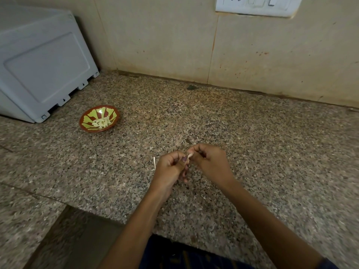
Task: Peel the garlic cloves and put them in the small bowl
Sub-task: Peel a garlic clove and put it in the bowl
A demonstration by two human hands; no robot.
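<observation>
curled fingers (181, 164) around pale garlic clove (190, 155)

the small bowl (99, 118) with peeled cloves (101, 122) in it sits on the counter (252, 144) far left of and behind the pinched garlic clove (189, 155), before the appliance (41, 63).

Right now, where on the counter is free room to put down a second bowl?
The counter is bare between the hands and the wall, and right of the right hand. It is tighter on the left, where the small bowl sits close beside the grey appliance. Peel scraps lie by the left hand.
</observation>
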